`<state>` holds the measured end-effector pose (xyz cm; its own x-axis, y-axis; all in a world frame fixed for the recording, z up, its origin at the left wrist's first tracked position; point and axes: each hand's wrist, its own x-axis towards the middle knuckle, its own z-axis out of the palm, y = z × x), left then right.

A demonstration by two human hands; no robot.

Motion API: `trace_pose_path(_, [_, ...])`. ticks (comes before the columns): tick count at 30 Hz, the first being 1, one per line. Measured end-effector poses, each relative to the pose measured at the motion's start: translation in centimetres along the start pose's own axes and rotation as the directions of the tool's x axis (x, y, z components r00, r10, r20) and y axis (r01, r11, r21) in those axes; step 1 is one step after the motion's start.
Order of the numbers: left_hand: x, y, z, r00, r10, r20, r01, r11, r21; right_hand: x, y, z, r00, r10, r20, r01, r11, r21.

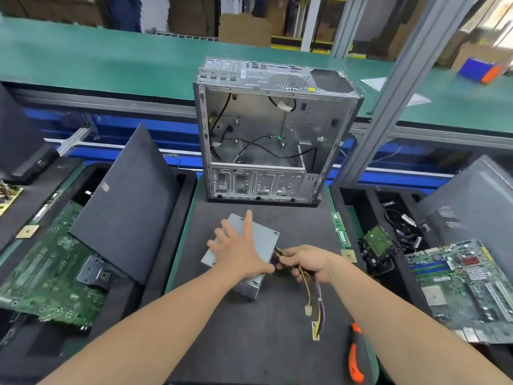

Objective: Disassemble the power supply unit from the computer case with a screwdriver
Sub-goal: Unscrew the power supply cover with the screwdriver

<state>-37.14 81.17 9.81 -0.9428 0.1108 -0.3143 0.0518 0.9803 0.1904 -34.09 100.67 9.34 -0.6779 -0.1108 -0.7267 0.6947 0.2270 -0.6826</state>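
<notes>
On the dark counter the power supply lies free of the case (at 12 o'clock), long axis 1-to-7 o'clock, left hand flat and open on it, right hand gripping its wires at 3 o'clock.

Grey metal power supply unit lies flat at frame centre, outside the case, yellow and purple cables trailing lower right; silver computer case stands open above; orange-black screwdriver lies lower right
</notes>
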Motion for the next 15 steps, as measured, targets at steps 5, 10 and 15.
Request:
trace_pose_path(5, [0.6,-1.6,-2.9,0.998,-0.034,0.061,0.042,0.991,-0.129,-0.1,0.3,0.3,0.969,-0.179,-0.168,0.190,0.980,0.057])
trace_pose_path(10, [2.0,-4.2,-7.2,0.947,0.077,0.313,0.127,0.803,-0.582,-1.2,-2.8,0.0,0.850,-0.509,-0.134,0.422,0.811,-0.406])
trace_pose_path(15, [2.2,-5.7,-9.2,0.747,0.227,0.624,0.334,0.684,-0.649,-1.3,-5.5,1.0,0.773,-0.617,0.145,0.465,0.397,-0.791])
